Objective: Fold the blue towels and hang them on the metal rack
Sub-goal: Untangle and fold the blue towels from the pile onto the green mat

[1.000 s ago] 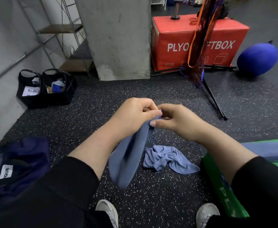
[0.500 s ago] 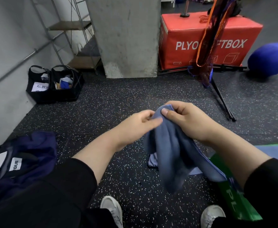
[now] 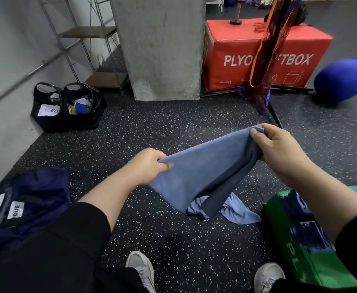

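Observation:
A blue towel point(image 3: 203, 168) is stretched in the air between my hands, doubled over with its loose end hanging down. My left hand point(image 3: 148, 166) pinches its lower left corner. My right hand point(image 3: 279, 149) grips the upper right corner, higher and farther away. A second blue towel point(image 3: 236, 210) lies crumpled on the speckled floor right below the held one, partly hidden by it. More blue cloth point(image 3: 308, 235) lies on the green box point(image 3: 313, 263) at my right. The metal rack point(image 3: 84, 37) stands at the far left by the wall.
A concrete pillar point(image 3: 162, 45) rises ahead, with a red plyo box point(image 3: 264, 53) and an orange-netted stand point(image 3: 264, 66) to its right. A blue ball point(image 3: 342, 79) lies far right. Two black bags point(image 3: 67, 106) sit by the wall. A dark blue bag point(image 3: 25, 199) lies near left.
My hands were together at the towel's top edge; they have moved apart, the left down and leftwards, the right up and rightwards, spreading the towel out between them.

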Available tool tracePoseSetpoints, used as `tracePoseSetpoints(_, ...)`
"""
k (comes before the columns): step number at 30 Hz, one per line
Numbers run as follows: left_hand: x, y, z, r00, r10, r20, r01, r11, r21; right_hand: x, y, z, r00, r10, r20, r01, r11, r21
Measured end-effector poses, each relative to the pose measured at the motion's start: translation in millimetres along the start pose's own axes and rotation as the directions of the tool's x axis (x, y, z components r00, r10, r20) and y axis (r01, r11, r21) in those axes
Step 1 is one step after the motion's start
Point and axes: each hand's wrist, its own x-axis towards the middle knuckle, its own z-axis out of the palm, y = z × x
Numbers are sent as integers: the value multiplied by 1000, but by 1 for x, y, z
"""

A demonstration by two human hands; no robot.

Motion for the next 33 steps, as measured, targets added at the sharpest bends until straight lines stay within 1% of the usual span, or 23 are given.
tracePoseSetpoints(3, 0, -12, -9, 994, -21, -106, 27, 998, 51, 1, 8, -2, 996, 54, -72, -55, 998, -16)
tracePoseSetpoints(5, 0, -17, -12, 975, -34, -219, 39, 999, 21, -2, 6, -3, 991, 58, -124, -65, 996, -55)
tracePoseSetpoints(7, 0, -17, -13, 935, -71, -348, 34, 993, -111, -3, 2, -3, 983, 48, -179, -62, 995, -73)
tracePoseSetpoints(9, 1, -15, -13, 902, -124, -413, -2, 956, -292, -1, 1, -4, 972, 63, -226, -81, 994, -73)
tracePoseSetpoints(11, 4, -13, -12, 901, -160, -403, -44, 890, -453, 0, 1, -3, 969, 90, -228, -104, 993, -47)
tracePoseSetpoints(13, 6, -10, -10, 908, -203, -368, -65, 798, -600, 1, 2, -1, 968, 126, -216, -134, 991, -21)
tracePoseSetpoints(15, 8, -4, -6, 918, -248, -308, -51, 698, -714, 2, 4, 3, 965, 172, -198, -173, 985, 11)
tracePoseSetpoints(18, 10, 12, 3, 940, -283, -191, 26, 619, -785, 3, 4, 12, 957, 257, -132, -247, 965, 90)
tracePoseSetpoints(20, 10, 20, 13, 949, -298, -103, 87, 561, -823, 3, 3, 20, 944, 326, -51, -312, 933, 181)
tracePoseSetpoints(21, 10, 25, 17, 950, -301, -83, 101, 549, -830, 3, 4, 25, 937, 348, -8, -338, 915, 221)
tracePoseSetpoints(22, 11, 28, 22, 951, -292, -103, 85, 567, -820, 3, 4, 30, 933, 359, 28, -355, 904, 240)
tracePoseSetpoints(25, 14, 43, 36, 947, -171, -272, -59, 740, -670, 2, 6, 44, 930, 356, 97, -369, 894, 253)
tracePoseSetpoints(26, 13, 50, 40, 943, -135, -303, -91, 772, -629, 1, 5, 48, 927, 354, 120, -374, 890, 261)
tracePoseSetpoints(30, 15, 70, 53, 928, -53, -369, -167, 825, -539, 0, 0, 65, 922, 338, 187, -382, 874, 301)
tracePoseSetpoints(33, 19, 75, 57, 929, -3, -371, -188, 858, -478, 3, -5, 76, 917, 326, 230, -390, 857, 337)
